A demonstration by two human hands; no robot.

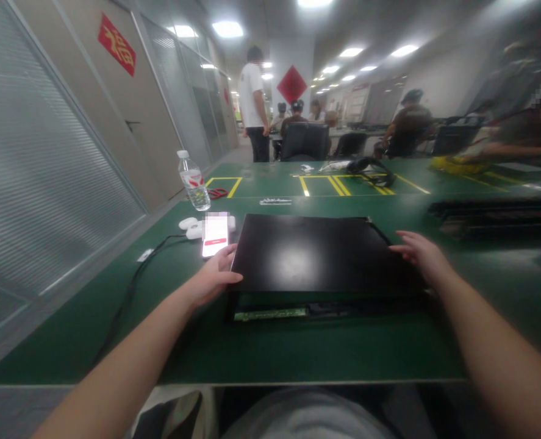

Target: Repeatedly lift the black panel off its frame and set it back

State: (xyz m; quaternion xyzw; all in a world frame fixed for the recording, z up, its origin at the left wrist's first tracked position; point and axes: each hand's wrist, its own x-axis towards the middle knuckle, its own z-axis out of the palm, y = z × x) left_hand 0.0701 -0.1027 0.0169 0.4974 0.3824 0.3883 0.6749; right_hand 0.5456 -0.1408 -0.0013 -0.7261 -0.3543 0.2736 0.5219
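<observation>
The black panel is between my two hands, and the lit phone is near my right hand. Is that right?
Not quite: the lit phone is near your left hand, not your right hand, as the head view shows. The black panel is indeed between your two hands.

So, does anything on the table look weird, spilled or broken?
I see no spill or clear damage. The green circuit strip pokes out in front of the black panel, with a gap showing between, so they look misaligned. The bottle seems tilted, but the door does too, so that's probably just the camera.
</observation>
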